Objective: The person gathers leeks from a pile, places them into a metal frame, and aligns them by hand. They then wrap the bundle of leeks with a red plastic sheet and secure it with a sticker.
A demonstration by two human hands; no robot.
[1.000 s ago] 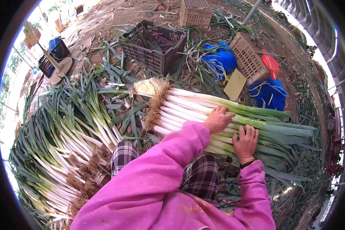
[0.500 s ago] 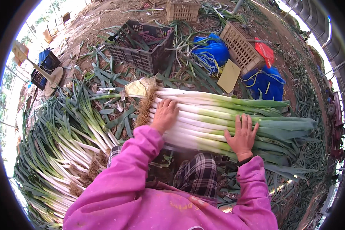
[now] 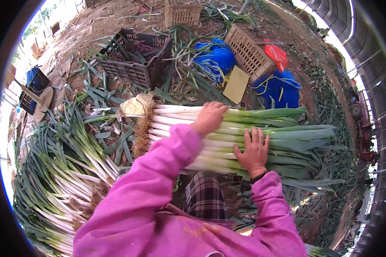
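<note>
A thick layer of leeks (image 3: 287, 136) lies side by side across my front, root ends to the left and green leaves to the right. My right hand (image 3: 254, 153) rests flat on the green part with its fingers spread, a dark band at the wrist. My left hand (image 3: 210, 118) is over the far stalks, where white turns to green. It is slightly blurred, its fingers extended loosely to the right and nothing visible in them. Shaggy brown roots (image 3: 142, 132) line the left end. A pale yellow piece (image 3: 133, 107) sits beside them; its kind is unclear.
More leeks (image 3: 68, 175) are heaped at my left. Beyond are a black crate (image 3: 131, 66) with leafy scraps, tan crates (image 3: 249, 49) (image 3: 182, 13), blue net bags (image 3: 218, 55) (image 3: 281, 90), a red bag (image 3: 276, 55) and a yellow card (image 3: 236, 84). Leaf trimmings cover much ground.
My left hand has slid right from near the root ends to the middle of the leeks. My right hand stays on the green part. The whole view has shifted a little.
</note>
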